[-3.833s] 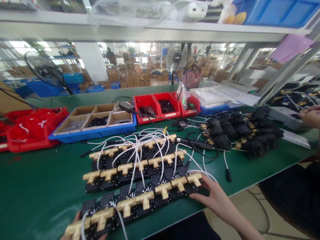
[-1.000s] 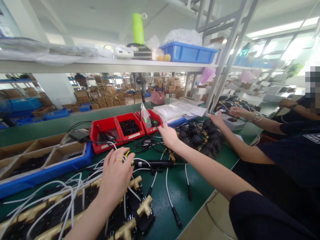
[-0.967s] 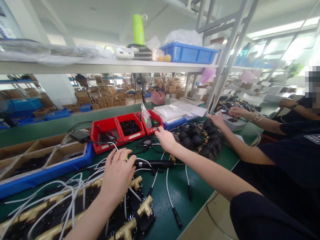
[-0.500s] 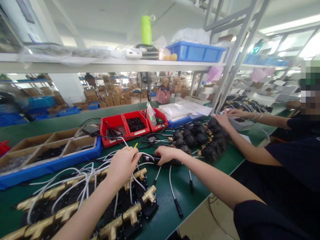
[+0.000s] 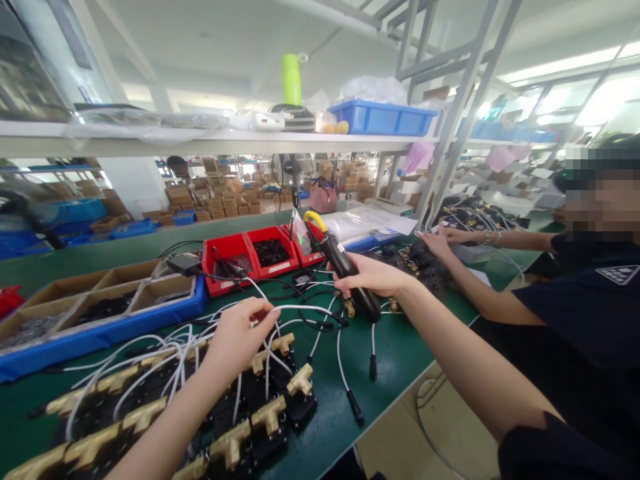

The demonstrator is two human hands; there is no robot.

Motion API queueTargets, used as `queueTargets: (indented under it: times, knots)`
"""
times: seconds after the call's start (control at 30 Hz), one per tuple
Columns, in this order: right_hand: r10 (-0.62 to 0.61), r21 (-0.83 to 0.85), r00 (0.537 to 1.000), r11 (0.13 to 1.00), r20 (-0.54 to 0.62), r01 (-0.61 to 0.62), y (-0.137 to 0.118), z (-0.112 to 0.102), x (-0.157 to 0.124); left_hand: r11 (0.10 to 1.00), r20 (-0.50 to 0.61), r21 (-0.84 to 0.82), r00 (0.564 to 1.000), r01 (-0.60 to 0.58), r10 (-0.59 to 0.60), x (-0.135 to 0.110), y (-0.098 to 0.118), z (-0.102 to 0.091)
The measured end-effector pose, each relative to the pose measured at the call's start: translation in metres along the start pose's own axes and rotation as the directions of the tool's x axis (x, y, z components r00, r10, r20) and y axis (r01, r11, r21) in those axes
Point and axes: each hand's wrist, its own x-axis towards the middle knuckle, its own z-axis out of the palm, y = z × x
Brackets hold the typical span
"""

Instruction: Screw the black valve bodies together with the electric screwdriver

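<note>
Black tool [image 5: 349,275] gripped, right hand [image 5: 373,275] raised

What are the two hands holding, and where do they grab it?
The right hand grips a black tool around the middle of its handle. The left hand pinches a white cable along its length.

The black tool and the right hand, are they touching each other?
Touching. The head view shows the right hand wrapped around the middle of the black tool, lifted above the green table.
</note>
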Motion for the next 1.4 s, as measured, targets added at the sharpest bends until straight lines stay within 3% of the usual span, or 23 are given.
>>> queueTargets:
  times: [0.1, 0.17, 0.27, 0.37, 0.53, 0.63, 0.73, 0.8, 0.9, 0.97, 1.0, 1.07, 1.1, 1.17, 1.23, 1.27, 1.3, 1.33, 1.4]
  knots:
    - [-0.058, 0.224, 0.997, 0.972, -0.057, 0.069, -0.023, 0.011, -0.023, 0.985, -0.106, 0.153, 0.992, 0.078, -0.063, 0.003, 0.007, 0.008]
    - [-0.101, 0.338, 0.983, 0.929, -0.154, 0.149, -0.030, 0.024, -0.039, 0.982, -0.091, 0.186, 0.996, 0.031, -0.014, -0.006, 0.020, 0.014]
    - [-0.155, 0.424, 0.940, 0.862, -0.303, 0.279, -0.030, 0.046, -0.063, 0.985, 0.108, 0.156, 0.992, -0.078, 0.062, -0.035, 0.042, 0.025]
    - [-0.199, 0.441, 0.891, 0.811, -0.409, 0.384, -0.019, 0.072, -0.085, 0.992, 0.326, 0.115, 0.945, -0.044, 0.005, -0.060, 0.054, 0.038]
    - [-0.306, 0.409, 0.819, 0.749, -0.485, 0.521, -0.006, 0.108, -0.108, 0.999, 0.424, -0.030, 0.905, -0.029, 0.039, -0.068, 0.042, 0.045]
    - [-0.330, 0.387, 0.796, 0.738, -0.507, 0.553, -0.009, 0.117, -0.108, 0.987, 0.351, -0.139, 0.928, -0.081, 0.126, -0.075, 0.035, 0.039]
    - [-0.326, 0.388, 0.791, 0.734, -0.518, 0.557, -0.019, 0.125, -0.104, 0.938, 0.064, -0.295, 0.976, -0.182, 0.209, -0.099, 0.047, 0.036]
    - [-0.289, 0.389, 0.782, 0.740, -0.551, 0.548, -0.026, 0.137, -0.103, 0.868, -0.083, -0.451, 0.978, -0.208, 0.191, -0.121, 0.065, 0.039]
    - [-0.212, 0.374, 0.743, 0.757, -0.635, 0.536, -0.031, 0.160, -0.108, 0.730, -0.065, -0.672, 0.991, -0.129, 0.116, -0.147, 0.092, 0.055]
    - [-0.183, 0.380, 0.733, 0.759, -0.655, 0.529, -0.031, 0.171, -0.114, 0.730, -0.077, -0.683, 0.997, -0.033, -0.027, -0.156, 0.101, 0.068]
    - [-0.187, 0.401, 0.755, 0.754, -0.628, 0.520, -0.029, 0.173, -0.118, 0.719, -0.059, -0.695, 0.997, -0.002, -0.054, -0.159, 0.102, 0.072]
    - [-0.224, 0.496, 0.867, 0.744, -0.445, 0.447, -0.026, 0.171, -0.123, 0.629, 0.043, -0.777, 0.999, 0.035, -0.002, -0.160, 0.101, 0.075]
    - [-0.246, 0.562, 0.916, 0.729, -0.318, 0.391, -0.024, 0.168, -0.124, 0.529, 0.126, -0.846, 0.990, 0.073, 0.066, -0.159, 0.100, 0.075]
    - [-0.280, 0.692, 0.955, 0.670, -0.099, 0.268, -0.021, 0.163, -0.123, 0.265, 0.293, -0.935, 0.936, 0.237, 0.194, -0.157, 0.100, 0.071]
    - [-0.262, 0.747, 0.963, 0.627, -0.062, 0.219, -0.019, 0.161, -0.118, 0.104, 0.399, -0.917, 0.890, 0.385, 0.221, -0.155, 0.100, 0.065]
    - [-0.230, 0.741, 0.967, 0.628, -0.113, 0.236, -0.019, 0.161, -0.115, 0.116, 0.429, -0.903, 0.883, 0.414, 0.191, -0.154, 0.099, 0.063]
    - [-0.188, 0.715, 0.966, 0.650, -0.177, 0.258, -0.019, 0.161, -0.111, 0.188, 0.429, -0.896, 0.893, 0.402, 0.138, -0.152, 0.096, 0.059]
    - [-0.142, 0.676, 0.955, 0.680, -0.261, 0.286, -0.019, 0.160, -0.108, 0.307, 0.389, -0.886, 0.917, 0.347, 0.085, -0.151, 0.092, 0.056]
    - [-0.103, 0.577, 0.888, 0.725, -0.449, 0.376, -0.023, 0.157, -0.101, 0.584, 0.195, -0.800, 0.980, 0.139, 0.034, -0.144, 0.078, 0.049]
